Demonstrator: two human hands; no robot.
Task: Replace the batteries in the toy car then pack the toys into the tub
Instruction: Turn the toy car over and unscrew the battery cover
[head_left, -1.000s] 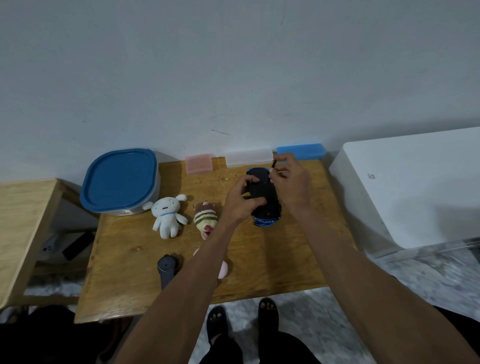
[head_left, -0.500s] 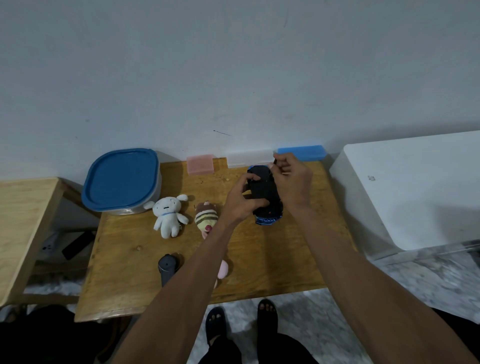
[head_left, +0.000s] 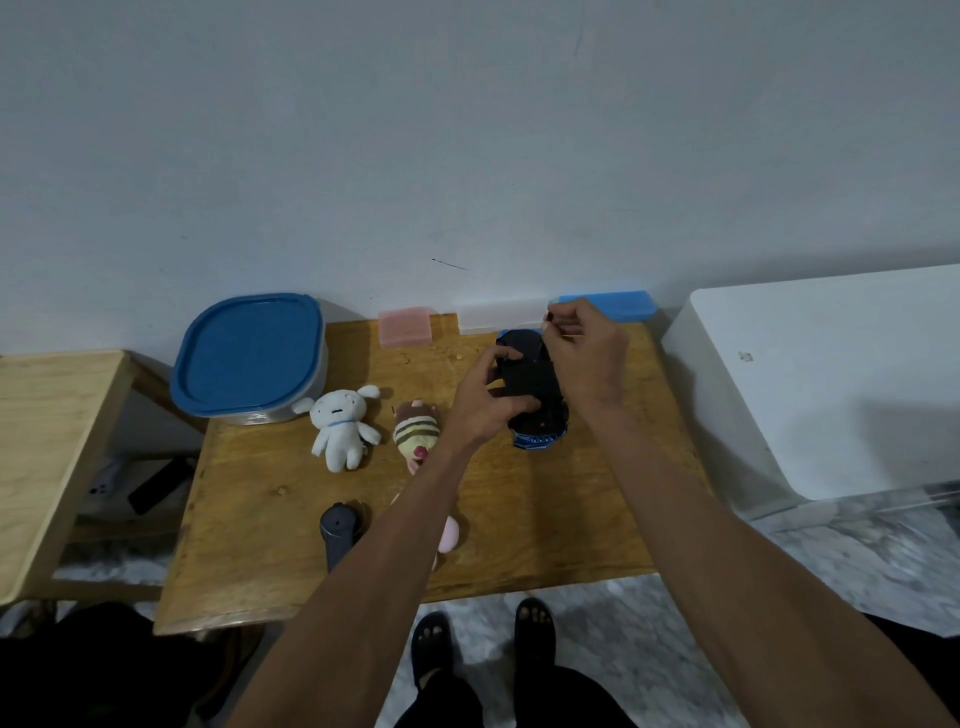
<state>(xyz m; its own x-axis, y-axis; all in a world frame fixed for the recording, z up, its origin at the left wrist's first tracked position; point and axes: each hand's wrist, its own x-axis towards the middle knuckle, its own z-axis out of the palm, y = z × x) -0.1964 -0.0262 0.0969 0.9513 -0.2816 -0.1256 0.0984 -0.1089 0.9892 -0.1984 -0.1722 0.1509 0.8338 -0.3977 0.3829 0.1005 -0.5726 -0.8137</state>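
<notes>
So the black and blue plastic toy car (head_left: 532, 387) was flipped belly-up near the back right of the worn wooden table (head_left: 519, 519), w/ both hands on it. Left hand (head_left: 485, 400) had its fingers and thumb curled round the car's left side, holding it steady. Right hand (head_left: 584, 356) was up at the car's far end, fingertips pinched together on a small dark thing (head_left: 549, 318). Too tiny to tell what it was, tbh. Couldn't see any batteries or whether the compartment was open, the hands covered most of it.

The clear plastic tub w/ a blue rounded-square lid (head_left: 249, 356) sat at the back left corner of the table, lid on. Just in front of it lay a white plush bunny w/ a blue collar (head_left: 340, 428), and beside that, to the right, a brown and cream striped plush (head_left: 415, 434), partly under the left forearm. A pink plush (head_left: 449, 535) poked out from under the same arm nearer the front edge. A dark grey cylinder-ish gadget (head_left: 337, 527) lay at the front, left of the arm, no idea what it was exactly.

Along the wall at the back: a pink translucent plastic case (head_left: 405, 326), a frosted clear plastic case (head_left: 498, 314) and a blue plastic case (head_left: 618, 306), in a row left to right. A pale wooden bench (head_left: 47, 441) stood to the left of the table, a white box-shaped appliance (head_left: 831, 384) to the right.
</notes>
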